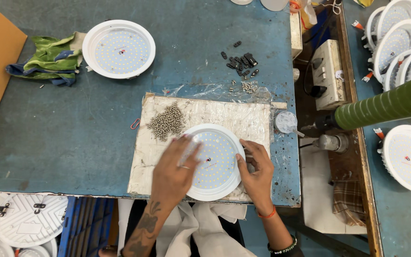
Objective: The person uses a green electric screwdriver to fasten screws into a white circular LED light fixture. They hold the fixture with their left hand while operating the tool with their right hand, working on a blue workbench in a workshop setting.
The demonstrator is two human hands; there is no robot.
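White round lamp (215, 162) needs steady support: left hand (174, 169) lies open on it, right hand (255, 169) fingers grip its rim.

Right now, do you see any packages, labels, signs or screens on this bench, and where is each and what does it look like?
No packages, signs or screens show.
Small label: on the cream switch box right of the bench, pale, squarish.
Sticker mark: centre of the round white LED panel under the left hand and right hand, tiny, red and dark.
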